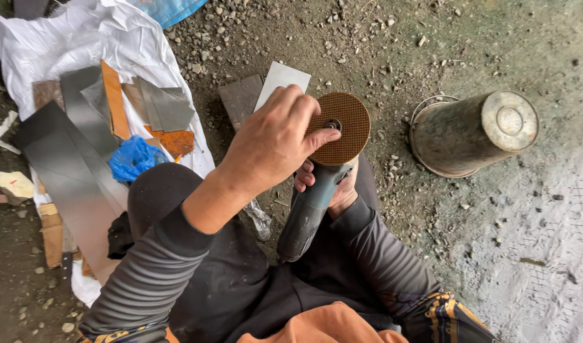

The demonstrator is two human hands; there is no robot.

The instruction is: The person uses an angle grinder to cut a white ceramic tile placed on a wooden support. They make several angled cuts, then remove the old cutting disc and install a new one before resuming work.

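The left hand (272, 140) pinches the round brown abrasive disc (342, 129) on the grey-green angle grinder (310, 209). The right hand (332, 187) is wrapped around the grinder's neck. An upturned rusty metal bucket (472, 133) lies at three o'clock on the gravel floor (367, 51); this looks like disc fitting, which calls for a steady grip.

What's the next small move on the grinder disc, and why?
Probably a short turn of the left hand at the hub of the brown disc. Its fingertips already rest on the centre fitting, and the right hand grips the angle grinder beneath, bracing it.
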